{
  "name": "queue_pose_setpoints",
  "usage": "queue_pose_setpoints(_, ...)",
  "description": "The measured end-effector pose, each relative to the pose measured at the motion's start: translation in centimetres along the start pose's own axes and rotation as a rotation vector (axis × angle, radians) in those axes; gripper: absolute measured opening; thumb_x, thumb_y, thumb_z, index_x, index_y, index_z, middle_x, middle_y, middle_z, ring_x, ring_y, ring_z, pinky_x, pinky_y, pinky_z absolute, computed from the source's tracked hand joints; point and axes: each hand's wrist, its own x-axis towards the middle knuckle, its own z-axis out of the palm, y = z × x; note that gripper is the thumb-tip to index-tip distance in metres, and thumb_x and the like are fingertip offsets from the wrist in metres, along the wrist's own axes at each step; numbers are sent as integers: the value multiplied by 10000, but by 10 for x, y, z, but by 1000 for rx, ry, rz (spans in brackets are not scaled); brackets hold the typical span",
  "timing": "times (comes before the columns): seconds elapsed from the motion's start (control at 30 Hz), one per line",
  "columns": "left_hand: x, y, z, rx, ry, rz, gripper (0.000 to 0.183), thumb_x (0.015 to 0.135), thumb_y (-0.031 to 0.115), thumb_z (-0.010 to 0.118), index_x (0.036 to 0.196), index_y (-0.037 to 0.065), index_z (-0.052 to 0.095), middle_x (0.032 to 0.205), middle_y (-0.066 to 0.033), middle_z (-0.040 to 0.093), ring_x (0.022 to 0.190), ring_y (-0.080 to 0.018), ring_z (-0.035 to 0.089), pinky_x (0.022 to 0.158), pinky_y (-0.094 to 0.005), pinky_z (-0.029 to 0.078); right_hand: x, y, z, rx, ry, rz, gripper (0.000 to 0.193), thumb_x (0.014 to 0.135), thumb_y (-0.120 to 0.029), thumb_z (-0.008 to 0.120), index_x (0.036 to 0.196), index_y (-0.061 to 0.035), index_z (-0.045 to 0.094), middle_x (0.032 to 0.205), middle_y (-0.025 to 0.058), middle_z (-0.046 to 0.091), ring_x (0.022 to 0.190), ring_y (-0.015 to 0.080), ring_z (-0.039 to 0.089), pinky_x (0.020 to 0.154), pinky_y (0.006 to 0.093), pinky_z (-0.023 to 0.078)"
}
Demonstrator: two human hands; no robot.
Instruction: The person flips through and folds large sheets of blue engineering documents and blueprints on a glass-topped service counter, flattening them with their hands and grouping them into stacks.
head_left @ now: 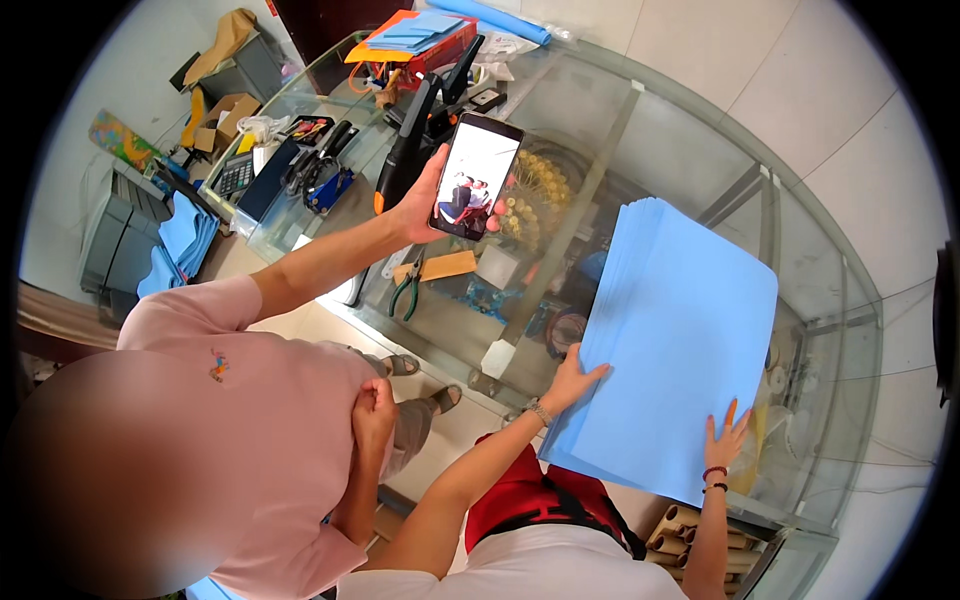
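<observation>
Both your hands are flat on the stack of light blue paper sheets (pixel 675 350), no grip on either side. Your left hand (pixel 572 378) sits on the stack's left edge, fingers spread and pointing up across the top sheet, a beaded bracelet on the wrist. Your right hand (pixel 725 435) is near the bottom right corner, palm down, fingers open, with red and dark bands on that wrist. So open hands, just pressing on the paper, not clutching anything.

The stack itself lies on the glass worktop (pixel 700 150), right in front of you, tilted a bit so its long side runs up and away, and its near corner hangs slightly past the worktop's edge by your red top.

To your left there's another person in a pink shirt (pixel 270 400). Their outstretched hand (pixel 425 205) holds up a smartphone (pixel 474 175) with the screen lit, well apart from your paper. Their other hand is curled against their own side.

Further out on the worktop: green-handled pliers (pixel 407 293) beside a small piece of brown card (pixel 445 266), a black and orange tool (pixel 405 160) behind the phone, a calculator (pixel 236 176), and a red box (pixel 420 45) with more blue sheets on top at the far end. Cardboard tubes (pixel 690 530) sit below the worktop near your right arm.
</observation>
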Motion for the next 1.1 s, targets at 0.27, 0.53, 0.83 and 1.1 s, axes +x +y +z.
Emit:
queue_pose_setpoints(0.27,40,35,-7,17,-43,-48,582,789,396,736,1129,-43,556,1057,-160,648,993,-226,613,884,-336,468,-5,-12,-9,-154,-17,-116,632,906,-546,444,1467,-294,298,1558,113,122,1319,477,253,1043,571,270)
queue_pose_setpoints(0.53,65,44,-3,-196,-143,-125,646,738,271,799,1247,-19,527,1179,-101,610,1072,-167,572,940,-305,443,-5,-26,-19,-38,-122,-67,644,891,-560,458,1459,-291,319,1563,114,96,1345,501,155,1062,622,171)
queue_pose_setpoints(0.83,60,57,0,59,-119,-52,642,678,180,829,1216,-26,544,1128,-114,633,999,-178,611,887,-304,494,-5,-23,-26,133,-147,-65,657,801,-581,591,1399,-380,407,1567,59,118,1358,493,125,1037,645,179)
queue_pose_setpoints(1.1,72,108,36,90,-182,-66,550,706,119,792,1179,-41,561,1074,-114,651,962,-174,622,827,-320,516,-2,-2,-23,324,-63,-69,636,751,-533,672,1341,-382,491,1556,47,177,1349,497,151,1012,641,224)
